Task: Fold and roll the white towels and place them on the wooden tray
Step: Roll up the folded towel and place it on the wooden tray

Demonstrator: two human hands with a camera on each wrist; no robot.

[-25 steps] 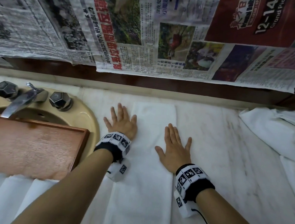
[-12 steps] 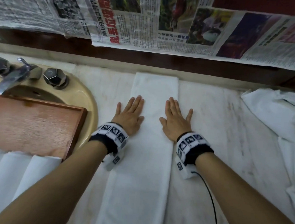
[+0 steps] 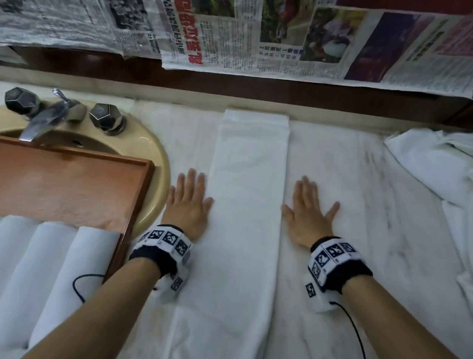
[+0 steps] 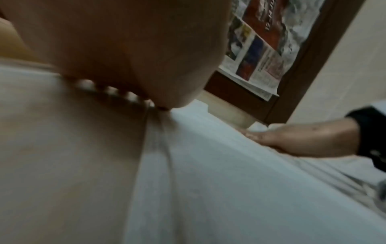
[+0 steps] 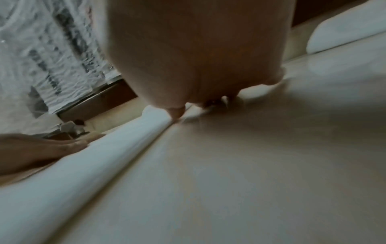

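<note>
At the far left, the wooden tray (image 3: 58, 181) sits across the sink (image 3: 157, 155), with four rolled towels (image 3: 21, 275) lying side by side at its near end, their long axes running near to far. Just right of the tray, the left hand (image 3: 189, 203) lies flat, fingers straight and together, palm down; it holds nothing. Its thumb side sits at the left edge of the folded towel (image 3: 245, 208), and the left wrist view suggests that part of the palm rests on that edge.

The folded towel is a long narrow strip on the counter (image 3: 357, 190). Its long axis points straight away from the person, its far end close to the back wall and its near end running out of view below. It lies between the two hands, about equally close to each.

The right hand (image 3: 308, 214) is also flat and spread wide on the bare counter, thumb tip just at the towel's right edge, gripping nothing. Further right lies a loose heap of unfolded towels (image 3: 444, 174).

Since the strip runs near to far, rolling would likely go along that axis from one short end; both hands flank its middle, so either end is a reach away.
</note>
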